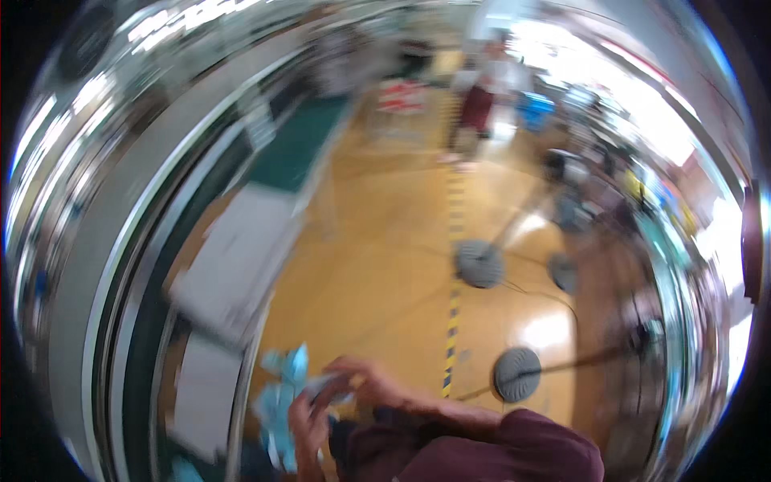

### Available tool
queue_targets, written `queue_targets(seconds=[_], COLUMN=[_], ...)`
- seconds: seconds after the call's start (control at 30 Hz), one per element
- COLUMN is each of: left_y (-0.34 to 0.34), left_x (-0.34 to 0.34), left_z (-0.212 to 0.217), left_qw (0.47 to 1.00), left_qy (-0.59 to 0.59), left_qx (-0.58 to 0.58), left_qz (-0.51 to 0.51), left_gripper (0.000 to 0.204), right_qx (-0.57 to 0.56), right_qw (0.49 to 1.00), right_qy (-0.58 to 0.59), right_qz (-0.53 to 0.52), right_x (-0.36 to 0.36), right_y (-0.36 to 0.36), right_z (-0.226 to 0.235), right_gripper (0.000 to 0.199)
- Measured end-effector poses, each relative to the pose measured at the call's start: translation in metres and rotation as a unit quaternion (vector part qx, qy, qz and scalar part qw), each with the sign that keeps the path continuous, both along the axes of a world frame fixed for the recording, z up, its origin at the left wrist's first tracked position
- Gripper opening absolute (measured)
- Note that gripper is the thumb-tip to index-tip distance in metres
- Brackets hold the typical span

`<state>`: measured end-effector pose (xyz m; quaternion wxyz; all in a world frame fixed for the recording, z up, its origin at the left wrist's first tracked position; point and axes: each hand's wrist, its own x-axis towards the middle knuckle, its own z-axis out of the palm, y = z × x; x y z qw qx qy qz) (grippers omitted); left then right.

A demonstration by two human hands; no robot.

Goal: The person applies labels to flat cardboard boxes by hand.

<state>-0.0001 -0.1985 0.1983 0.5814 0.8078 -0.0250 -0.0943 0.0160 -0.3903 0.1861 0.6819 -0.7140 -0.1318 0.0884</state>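
Low in the picture, my left hand (307,424) and my right hand (368,384) come close together in front of my body. Both are closed about a small grey-and-white object (331,389); blur hides its kind. Left of my hands is a crumpled light blue sheet-like thing (279,406), perhaps plastic film or cloth, beside the bench edge. Whether my left hand touches it, I cannot tell.
A long bench with white boxes or panels (234,261) and a green top (299,145) runs along the left. Round grey stand bases (518,376) with poles and cables sit on the floor at right. Farther off are a person (480,100) and a blue container (536,108).
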Motion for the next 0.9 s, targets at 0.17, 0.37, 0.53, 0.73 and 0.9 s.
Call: queue_targets(seconds=[0.17, 0.37, 0.53, 0.73, 0.9], left_y=[0.000, 0.018, 0.049, 0.062, 0.074], left_x=[-0.014, -0.067, -0.092, -0.079, -0.071], left_z=[-0.012, -0.025, -0.025, -0.034, -0.047], left_qw=[0.985, 0.978, 0.959, 0.966, 0.977], left_qy=[-0.157, -0.001, 0.017, -0.023, -0.073], left_qx=[-0.066, -0.040, -0.027, -0.049, -0.114], left_qz=[0.022, 0.204, 0.281, 0.254, 0.168], left_gripper=[0.015, 0.022, 0.022, 0.023, 0.034], right_qx=[-0.142, -0.139, -0.136, -0.110, -0.030], right_qw=[0.987, 0.975, 0.953, 0.962, 0.958], right_qy=[-0.074, -0.079, -0.105, -0.093, -0.151], right_qz=[-0.031, 0.154, 0.250, 0.232, 0.244], right_x=[0.006, 0.020, 0.022, 0.024, 0.019], right_y=[0.007, 0.060, 0.108, 0.105, 0.104], right_z=[0.021, 0.028, 0.026, 0.007, -0.021], right_gripper=[0.025, 0.024, 0.023, 0.033, 0.038])
